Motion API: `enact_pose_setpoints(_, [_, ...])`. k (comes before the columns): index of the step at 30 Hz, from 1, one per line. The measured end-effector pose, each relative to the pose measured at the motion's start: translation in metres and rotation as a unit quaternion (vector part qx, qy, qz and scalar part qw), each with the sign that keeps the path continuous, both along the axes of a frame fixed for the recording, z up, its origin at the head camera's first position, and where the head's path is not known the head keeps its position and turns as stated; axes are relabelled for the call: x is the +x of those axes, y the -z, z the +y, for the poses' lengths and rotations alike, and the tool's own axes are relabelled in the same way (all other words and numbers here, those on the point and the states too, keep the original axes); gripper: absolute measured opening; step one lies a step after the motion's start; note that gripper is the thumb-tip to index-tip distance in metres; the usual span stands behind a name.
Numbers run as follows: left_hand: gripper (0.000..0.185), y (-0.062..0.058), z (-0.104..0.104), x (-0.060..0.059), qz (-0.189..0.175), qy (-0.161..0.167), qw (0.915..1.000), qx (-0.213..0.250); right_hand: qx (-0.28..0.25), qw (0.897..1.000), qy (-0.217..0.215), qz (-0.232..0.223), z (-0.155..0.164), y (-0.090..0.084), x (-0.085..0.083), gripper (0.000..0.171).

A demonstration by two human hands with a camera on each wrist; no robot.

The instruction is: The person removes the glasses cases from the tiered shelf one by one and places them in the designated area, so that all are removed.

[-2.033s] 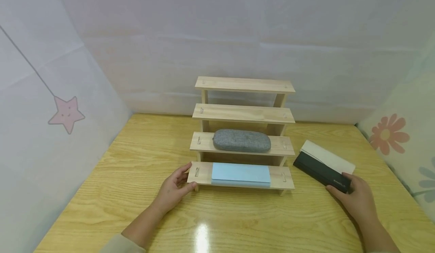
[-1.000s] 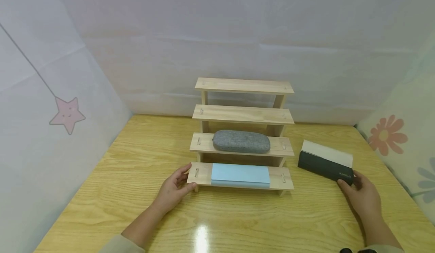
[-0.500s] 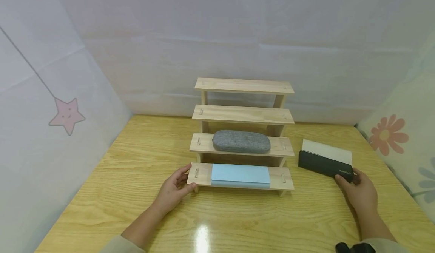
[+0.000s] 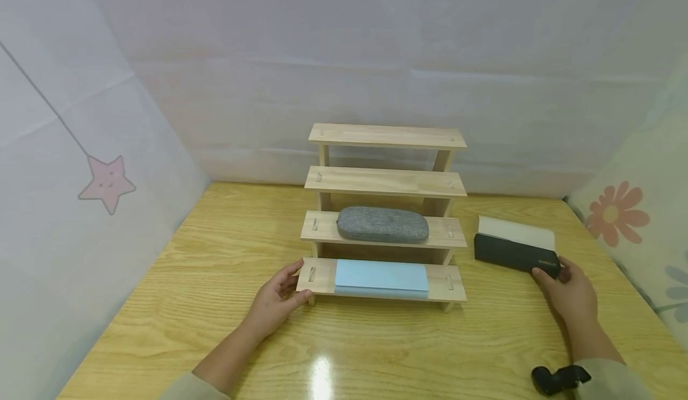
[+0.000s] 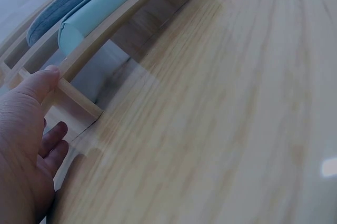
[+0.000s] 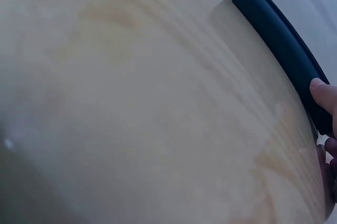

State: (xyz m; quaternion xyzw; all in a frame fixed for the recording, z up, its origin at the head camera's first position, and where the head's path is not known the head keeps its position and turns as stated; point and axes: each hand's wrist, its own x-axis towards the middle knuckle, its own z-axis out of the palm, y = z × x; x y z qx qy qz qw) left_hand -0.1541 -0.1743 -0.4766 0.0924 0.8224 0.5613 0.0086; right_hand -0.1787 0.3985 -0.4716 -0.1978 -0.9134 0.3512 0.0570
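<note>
A four-tier stepped wooden rack (image 4: 384, 182) stands mid-table. A grey case (image 4: 383, 224) lies on its second tier and a light blue case (image 4: 381, 277) on the lowest. My left hand (image 4: 276, 298) rests against the lowest tier's left end, thumb at the front edge, fingers relaxed; the left wrist view shows the thumb tip (image 5: 50, 74) on the rack (image 5: 79, 97). To the rack's right lies a black case (image 4: 516, 255) with a cream upper face. My right hand (image 4: 570, 292) pinches its near right end, and in the right wrist view its thumb (image 6: 321, 89) presses on the black case (image 6: 279, 39).
The wooden table (image 4: 215, 251) is boxed in by pale cloth walls, with a pink star (image 4: 106, 182) on the left and flower-print fabric (image 4: 610, 212) on the right. The rack's two upper tiers carry nothing. A black wrist mount (image 4: 556, 379) shows at the bottom right.
My right hand has turned the black case, so it now lies nearly parallel to the rack's tiers and a little farther back. The left hand and rack have stayed put.
</note>
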Motion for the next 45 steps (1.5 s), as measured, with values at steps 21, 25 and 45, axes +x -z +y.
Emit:
enact_pose_setpoints(21, [0.068,0.002,0.0,-0.001,0.0,0.001,1.0,0.001,-0.019,1.0,-0.003,-0.017,0.017,-0.001,-0.034,0.087])
enact_pose_setpoints(25, [0.068,0.002,0.0,-0.001,0.003,0.002,1.0,0.003,-0.022,0.999,0.0,-0.026,0.018,-0.003,-0.039,0.086])
enact_pose_setpoints(45, [0.068,-0.002,0.001,0.0,-0.009,-0.003,0.9999,0.005,-0.053,0.998,-0.003,0.026,0.002,-0.019,-0.037,0.09])
